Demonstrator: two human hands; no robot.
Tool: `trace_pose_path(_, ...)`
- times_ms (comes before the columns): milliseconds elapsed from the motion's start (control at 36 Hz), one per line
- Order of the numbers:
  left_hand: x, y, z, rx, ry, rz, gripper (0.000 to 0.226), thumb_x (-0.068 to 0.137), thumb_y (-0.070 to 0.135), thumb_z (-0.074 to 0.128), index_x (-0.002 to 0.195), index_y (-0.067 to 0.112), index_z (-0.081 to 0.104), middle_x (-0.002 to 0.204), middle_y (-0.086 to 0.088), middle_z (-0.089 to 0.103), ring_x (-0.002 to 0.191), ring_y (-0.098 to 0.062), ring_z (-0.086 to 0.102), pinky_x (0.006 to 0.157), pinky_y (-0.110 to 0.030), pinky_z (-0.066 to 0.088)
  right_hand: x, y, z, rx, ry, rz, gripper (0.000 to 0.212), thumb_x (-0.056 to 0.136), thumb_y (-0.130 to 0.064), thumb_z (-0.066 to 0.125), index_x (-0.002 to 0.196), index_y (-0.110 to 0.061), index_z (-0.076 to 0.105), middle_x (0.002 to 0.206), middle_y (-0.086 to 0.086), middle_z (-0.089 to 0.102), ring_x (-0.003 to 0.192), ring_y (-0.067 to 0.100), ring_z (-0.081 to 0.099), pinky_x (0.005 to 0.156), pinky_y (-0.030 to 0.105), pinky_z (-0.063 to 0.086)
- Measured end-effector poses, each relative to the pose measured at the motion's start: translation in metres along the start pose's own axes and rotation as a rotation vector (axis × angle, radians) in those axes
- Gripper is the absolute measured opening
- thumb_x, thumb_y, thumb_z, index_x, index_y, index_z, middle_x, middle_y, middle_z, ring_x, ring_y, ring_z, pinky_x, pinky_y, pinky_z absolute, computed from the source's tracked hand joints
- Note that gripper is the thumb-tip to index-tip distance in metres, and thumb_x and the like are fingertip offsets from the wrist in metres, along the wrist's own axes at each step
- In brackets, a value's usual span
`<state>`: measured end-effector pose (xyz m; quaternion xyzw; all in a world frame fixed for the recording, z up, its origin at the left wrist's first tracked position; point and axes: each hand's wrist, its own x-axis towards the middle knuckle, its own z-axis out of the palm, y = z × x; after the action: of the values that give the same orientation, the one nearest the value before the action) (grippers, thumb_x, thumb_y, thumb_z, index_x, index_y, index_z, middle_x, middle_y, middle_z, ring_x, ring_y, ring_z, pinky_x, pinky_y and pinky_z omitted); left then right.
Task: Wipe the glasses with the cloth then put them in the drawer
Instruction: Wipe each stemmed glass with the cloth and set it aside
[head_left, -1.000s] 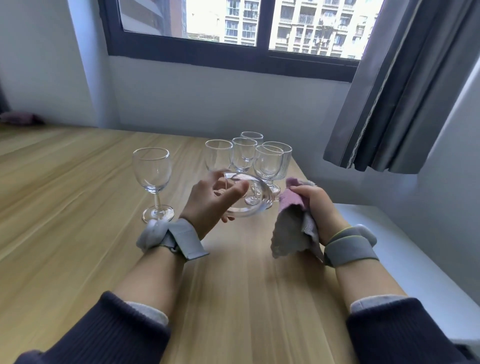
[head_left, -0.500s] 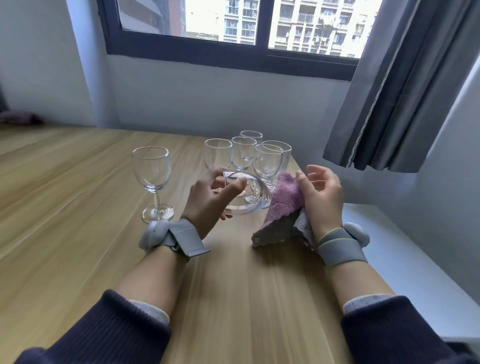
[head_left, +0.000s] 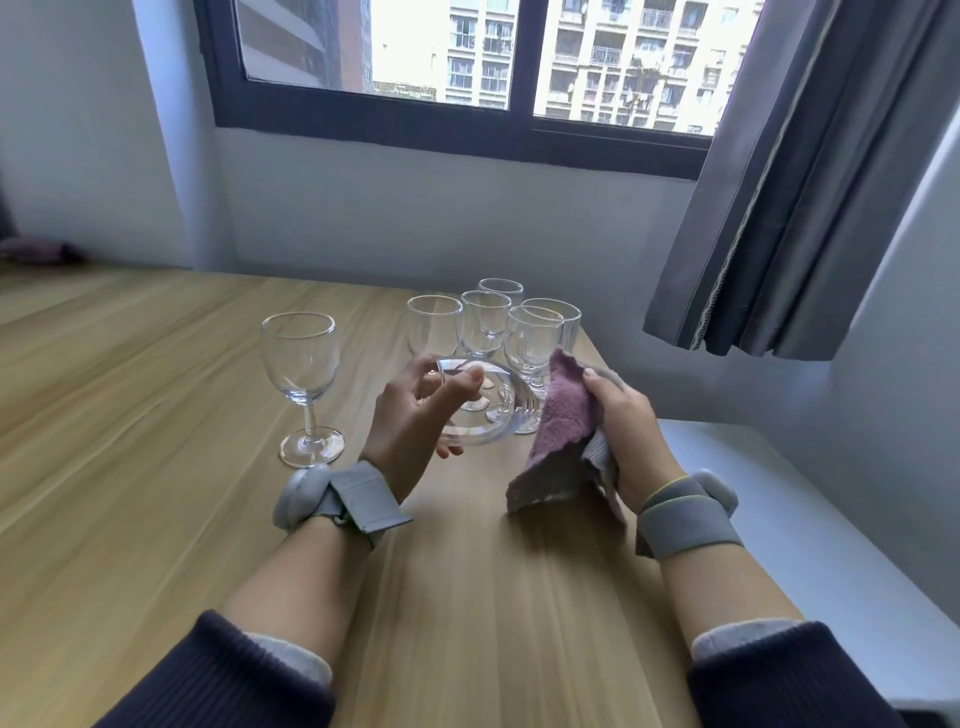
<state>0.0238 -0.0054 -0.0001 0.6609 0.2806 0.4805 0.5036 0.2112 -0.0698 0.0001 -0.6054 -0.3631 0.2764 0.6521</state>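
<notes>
Head view: clear round glass (head_left: 483, 405), fuzzy cloth (head_left: 561, 431)

Domestic room, likely an apartment. Wood-grain desk (head_left: 156, 415) set against plain pale walls. Dark-framed window (head_left: 467, 124) above it looks out onto high-rise residential blocks with balconies, so the room sits several floors up. Grey curtain (head_left: 789, 197) drawn to the right side. Cluster of drinking glasses (head_left: 493, 327) and one wine glass (head_left: 301, 364) stand on the desk: household glassware.
</notes>
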Motion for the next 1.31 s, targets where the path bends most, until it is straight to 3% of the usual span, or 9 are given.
trace_pose_path(167, 0.000, 0.005, -0.001, -0.088, -0.019, -0.043, 0.055, 0.063, 0.059, 0.059, 0.099, 0.018, 0.062, 0.089, -0.009, 0.073, 0.043, -0.021, 0.053, 0.041, -0.023, 0.040, -0.006, -0.009, -0.003, 0.313, -0.165, 0.088, 0.011, 0.087, -0.011, 0.054, 0.092, -0.012, 0.064, 0.075, 0.001, 0.064, 0.071, 0.014, 0.060, 0.078, 0.028, 0.046)
trace_pose_path(250, 0.001, 0.005, -0.001, -0.117, -0.035, -0.077, 0.061, 0.060, 0.060, 0.059, 0.101, 0.014, 0.061, 0.089, -0.011, 0.073, 0.042, -0.022, 0.051, 0.040, -0.022, 0.037, -0.004, -0.005, -0.007, 0.267, -0.157, 0.104, 0.010, 0.077, -0.019, 0.063, 0.085, -0.016, 0.067, 0.070, -0.001, 0.065, 0.072, 0.015, 0.059, 0.084, 0.033, 0.042)
trace_pose_path(389, 0.000, 0.006, 0.000, -0.131, -0.045, -0.120, 0.061, 0.059, 0.060, 0.059, 0.101, 0.014, 0.061, 0.088, -0.011, 0.073, 0.043, -0.023, 0.050, 0.041, -0.022, 0.036, -0.006, -0.003, -0.013, 0.144, -0.204, 0.029, 0.016, 0.063, -0.028, 0.066, 0.077, -0.020, 0.065, 0.061, -0.007, 0.063, 0.063, 0.011, 0.058, 0.073, 0.032, 0.043)
trace_pose_path(556, 0.001, 0.004, 0.000, -0.174, -0.034, -0.231, 0.059, 0.059, 0.059, 0.061, 0.096, 0.013, 0.061, 0.081, -0.007, 0.073, 0.044, -0.023, 0.046, 0.044, -0.024, 0.037, -0.003, 0.008, -0.023, -0.198, -0.208, -0.147, 0.035, 0.057, -0.061, 0.069, 0.086, -0.041, 0.068, 0.085, -0.010, 0.069, 0.096, 0.023, 0.064, 0.098, 0.054, 0.044)
trace_pose_path(750, 0.002, 0.006, 0.003, -0.312, -0.018, -0.322, 0.061, 0.046, 0.058, 0.064, 0.093, 0.020, 0.062, 0.074, -0.007, 0.069, 0.051, -0.023, 0.052, 0.040, -0.025, 0.039, -0.006, 0.004, -0.016, -0.206, -0.153, -0.353, 0.044, 0.075, -0.052, 0.065, 0.117, -0.047, 0.053, 0.117, -0.008, 0.061, 0.109, 0.011, 0.060, 0.100, 0.038, 0.046)
trace_pose_path(861, 0.003, 0.004, 0.002, -0.307, -0.030, -0.334, 0.062, 0.048, 0.059, 0.064, 0.095, 0.019, 0.060, 0.064, 0.001, 0.070, 0.059, -0.027, 0.052, 0.045, -0.026, 0.039, -0.006, 0.003, -0.016, -0.147, -0.130, -0.322, 0.041, 0.066, -0.053, 0.068, 0.100, -0.030, 0.064, 0.098, -0.007, 0.068, 0.097, 0.015, 0.063, 0.097, 0.044, 0.049)
trace_pose_path(944, 0.003, 0.004, 0.004, -0.308, -0.035, -0.340, 0.061, 0.050, 0.058, 0.064, 0.096, 0.017, 0.060, 0.071, -0.006, 0.070, 0.047, -0.022, 0.051, 0.042, -0.025, 0.040, -0.005, 0.003, -0.018, -0.133, -0.119, -0.248, 0.038, 0.062, -0.055, 0.069, 0.085, -0.024, 0.069, 0.083, -0.008, 0.069, 0.089, 0.018, 0.065, 0.093, 0.049, 0.050)
trace_pose_path(1056, 0.002, 0.005, 0.004, -0.284, -0.054, -0.378, 0.055, 0.065, 0.052, 0.057, 0.100, 0.010, 0.060, 0.091, -0.019, 0.066, 0.037, -0.017, 0.050, 0.038, -0.021, 0.038, -0.003, 0.003, -0.016, -0.184, -0.101, -0.179, 0.033, 0.065, -0.059, 0.065, 0.082, -0.032, 0.071, 0.083, -0.001, 0.070, 0.092, 0.027, 0.067, 0.092, 0.054, 0.049)
trace_pose_path(1306, -0.001, 0.004, 0.006, -0.140, -0.035, -0.203, 0.051, 0.073, 0.053, 0.054, 0.100, 0.010, 0.058, 0.092, -0.017, 0.070, 0.041, -0.024, 0.052, 0.044, -0.026, 0.043, 0.005, 0.012, -0.015, -0.180, 0.020, -0.078, 0.044, 0.061, -0.060, 0.057, 0.085, -0.026, 0.070, 0.084, 0.001, 0.070, 0.092, 0.027, 0.065, 0.093, 0.053, 0.047)
